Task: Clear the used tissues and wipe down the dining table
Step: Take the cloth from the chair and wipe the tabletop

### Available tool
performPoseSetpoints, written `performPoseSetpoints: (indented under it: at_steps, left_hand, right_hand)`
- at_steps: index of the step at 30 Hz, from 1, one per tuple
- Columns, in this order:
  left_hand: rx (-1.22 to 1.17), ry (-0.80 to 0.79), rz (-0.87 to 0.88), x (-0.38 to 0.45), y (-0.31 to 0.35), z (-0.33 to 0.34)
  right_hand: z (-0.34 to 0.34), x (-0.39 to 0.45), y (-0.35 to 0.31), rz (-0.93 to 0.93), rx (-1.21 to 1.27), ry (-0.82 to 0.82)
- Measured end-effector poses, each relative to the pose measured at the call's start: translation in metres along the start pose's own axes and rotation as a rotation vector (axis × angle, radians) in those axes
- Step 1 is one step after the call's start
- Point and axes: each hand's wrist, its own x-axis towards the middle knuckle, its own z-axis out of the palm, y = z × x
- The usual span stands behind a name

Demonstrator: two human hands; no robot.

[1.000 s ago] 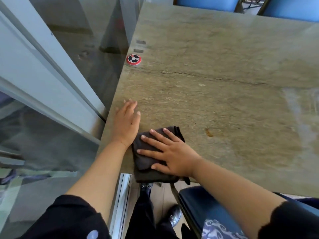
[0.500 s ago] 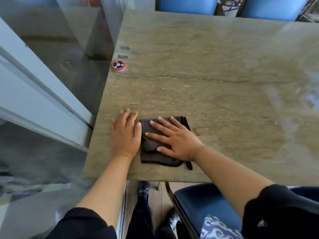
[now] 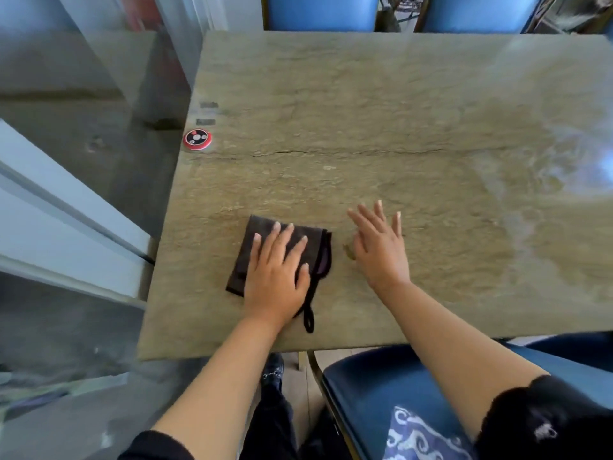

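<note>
My left hand [image 3: 277, 277] lies flat on the folded dark cloth [image 3: 262, 250], fingers straight and spread, pressing it onto the stone table [image 3: 365, 111] near the edge closest to me. A thin loop of the cloth trails out beside my wrist. My right hand [image 3: 381, 247] is open too, fingers spread, holding nothing, just right of the cloth and apart from it; I cannot tell whether it touches the tabletop. A small brown stain [image 3: 349, 252] sits between cloth and right hand. A red and black round button [image 3: 197, 139] rests at the table's left edge. 2 blue chairs [image 3: 321, 11] stand at the far side.
</note>
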Motion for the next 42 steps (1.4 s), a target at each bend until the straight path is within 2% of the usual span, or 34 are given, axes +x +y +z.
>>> performPoseSetpoints:
  at_steps: [2,4,8,11,15,18,20,23,25,27,29,32,34,36,39,42]
  left_hand:
    - [0.094,-0.101,-0.028,0.001,0.014,0.013]
    - [0.146,-0.124,-0.095,0.017,0.012,0.019]
    - [0.196,-0.237,-0.184,0.081,0.006,0.026]
    - [0.171,-0.253,-0.237,0.107,0.029,0.035]
    - [0.139,-0.254,0.073,0.064,0.067,0.039]
    - [0.160,-0.293,0.249,0.038,0.052,0.029]
    - [0.195,-0.291,0.188,0.044,0.030,0.023]
    - [0.214,-0.268,-0.091,0.077,0.011,0.023]
    - [0.205,-0.269,-0.245,0.103,0.021,0.031]
    - [0.193,-0.262,-0.274,0.119,0.044,0.040]
    - [0.181,-0.281,-0.161,0.114,0.071,0.047]
    - [0.160,-0.278,0.094,0.066,0.101,0.050]
    - [0.185,-0.295,0.256,0.033,0.097,0.043]
    - [0.183,-0.301,0.316,0.023,0.070,0.032]
    - [0.220,-0.304,0.134,0.042,0.030,0.023]
    - [0.225,-0.299,-0.106,0.068,0.034,0.026]
  right_hand:
    - [-0.013,-0.005,0.035,0.210,-0.143,0.028]
    - [-0.018,-0.010,0.057,0.305,-0.218,-0.019]
    - [-0.012,-0.013,0.068,0.324,-0.210,-0.042]
    - [-0.009,-0.010,0.069,0.319,-0.216,-0.038]
    - [-0.009,-0.011,0.070,0.323,-0.192,-0.045]
    - [-0.018,-0.009,0.074,0.314,-0.151,0.018]
    - [-0.029,-0.009,0.085,0.267,-0.194,0.021]
    - [-0.033,-0.011,0.100,0.264,-0.289,-0.041]
    - [-0.030,-0.009,0.102,0.299,-0.267,-0.065]
    - [-0.029,-0.006,0.102,0.285,-0.250,-0.082]
    - [-0.029,-0.005,0.103,0.272,-0.244,-0.087]
    - [-0.029,-0.006,0.104,0.277,-0.224,-0.090]
    - [-0.031,-0.006,0.103,0.284,-0.221,-0.094]
    - [-0.036,-0.005,0.103,0.284,-0.216,-0.134]
    - [-0.044,-0.001,0.108,0.289,-0.181,-0.208]
    - [-0.050,-0.002,0.110,0.313,-0.179,-0.249]
